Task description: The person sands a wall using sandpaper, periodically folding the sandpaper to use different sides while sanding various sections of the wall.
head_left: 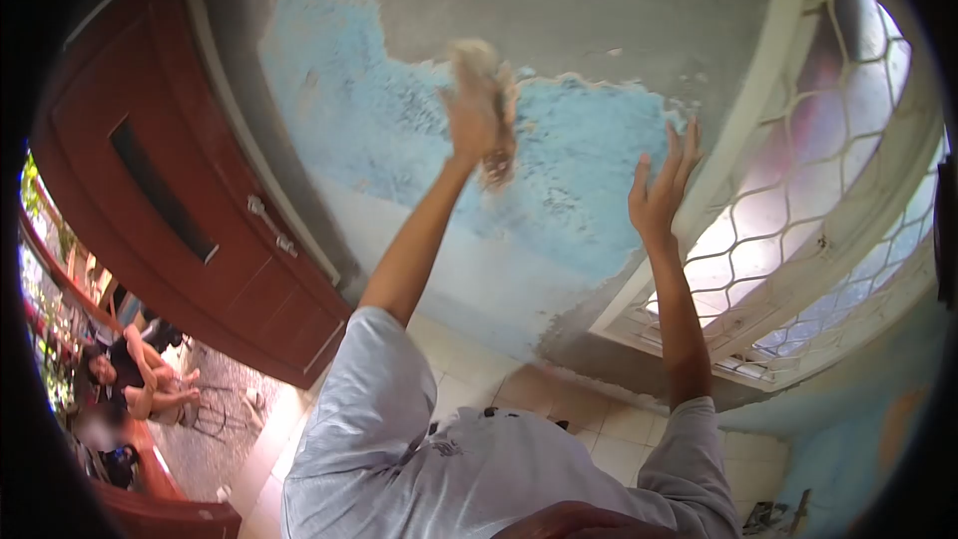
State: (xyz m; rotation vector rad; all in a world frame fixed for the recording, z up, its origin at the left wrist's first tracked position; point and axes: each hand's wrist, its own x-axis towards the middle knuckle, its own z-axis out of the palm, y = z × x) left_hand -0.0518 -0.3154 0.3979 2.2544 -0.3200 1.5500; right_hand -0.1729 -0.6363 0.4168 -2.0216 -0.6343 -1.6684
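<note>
My left hand [472, 122] is raised to the wall [589, 155], over a patch of worn light-blue paint. Motion smears its fingers. A pale, blurred shape [475, 54] shows at its top, and I cannot make out what it is or whether the hand grips it. Just right of that hand, a brownish bare strip [497, 170] marks the paint. My right hand [663, 185] has its fingers stretched out near the right end of the blue patch, beside the window frame. Nothing shows in it; whether it touches the wall is unclear.
Grey plaster [579, 0] covers the upper wall. To the right is a window with a wavy metal grille [758, 240]. On the left, a red-brown door [190, 170] stands beside an opening, where a person [140, 369] sits outside. Pale tiles [619, 454] cover the floor.
</note>
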